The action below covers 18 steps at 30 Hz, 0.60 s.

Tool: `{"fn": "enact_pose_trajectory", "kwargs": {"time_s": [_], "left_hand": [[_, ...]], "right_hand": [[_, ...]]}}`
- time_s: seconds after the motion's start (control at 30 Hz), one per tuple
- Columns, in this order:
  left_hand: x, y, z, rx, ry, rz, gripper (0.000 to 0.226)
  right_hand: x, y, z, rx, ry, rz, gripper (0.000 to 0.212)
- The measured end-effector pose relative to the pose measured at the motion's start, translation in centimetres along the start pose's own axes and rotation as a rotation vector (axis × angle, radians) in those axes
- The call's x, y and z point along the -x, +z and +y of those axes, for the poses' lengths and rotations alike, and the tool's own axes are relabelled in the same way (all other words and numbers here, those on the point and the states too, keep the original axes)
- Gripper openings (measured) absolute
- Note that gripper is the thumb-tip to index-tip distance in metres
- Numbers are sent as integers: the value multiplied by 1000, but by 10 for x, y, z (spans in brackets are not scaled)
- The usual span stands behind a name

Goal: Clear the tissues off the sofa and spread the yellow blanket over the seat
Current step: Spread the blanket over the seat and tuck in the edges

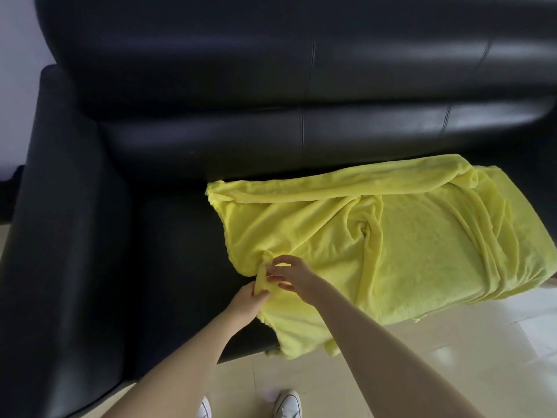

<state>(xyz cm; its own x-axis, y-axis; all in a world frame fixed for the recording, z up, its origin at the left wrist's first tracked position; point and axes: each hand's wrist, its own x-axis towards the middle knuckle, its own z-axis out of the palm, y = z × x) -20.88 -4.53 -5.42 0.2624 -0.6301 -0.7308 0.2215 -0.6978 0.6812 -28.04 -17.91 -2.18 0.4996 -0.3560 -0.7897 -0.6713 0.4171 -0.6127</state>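
Yellow blanket (391, 236) lies rumpled on right half of sofa (180, 131) seat; left hand (248, 301) grip clamped on bunched corner nr seat front, right hand (291, 276) curled alongside, grip unclear, prob. to spread it leftward.

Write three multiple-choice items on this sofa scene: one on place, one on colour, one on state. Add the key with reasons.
1. The yellow blanket lies on which part of the sofa seat? A left end B right part C backrest
2. Sofa colour? A black B brown C white
3. The blanket is: A neatly folded B wrinkled C rolled up
Key: 1 B, the seat beside the left armrest is bare; 2 A, glossy black upholstery; 3 B, creases run across it, and the left hand grips its edge.
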Motion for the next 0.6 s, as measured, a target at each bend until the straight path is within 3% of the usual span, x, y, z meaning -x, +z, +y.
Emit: {"fn": "enact_pose_trajectory", "kwargs": {"time_s": [0.17,0.23,0.33,0.43,0.5,0.6], "left_hand": [[1,-37,-10,4,-110,118,36],[5,-55,-21,-195,-194,249,39],[19,-84,-38,-523,-335,493,39],[32,-114,-50,-618,-433,675,33],[37,-132,-57,-635,-471,683,31],[35,-146,-64,-728,-503,564,30]], "right_hand": [[-10,18,-12,76,-15,120,13],[-17,26,-11,140,29,188,13],[-22,35,-5,278,92,161,11],[-21,47,0,387,97,134,18],[-24,57,1,468,90,136,25],[-32,70,2,517,64,123,22]]}}
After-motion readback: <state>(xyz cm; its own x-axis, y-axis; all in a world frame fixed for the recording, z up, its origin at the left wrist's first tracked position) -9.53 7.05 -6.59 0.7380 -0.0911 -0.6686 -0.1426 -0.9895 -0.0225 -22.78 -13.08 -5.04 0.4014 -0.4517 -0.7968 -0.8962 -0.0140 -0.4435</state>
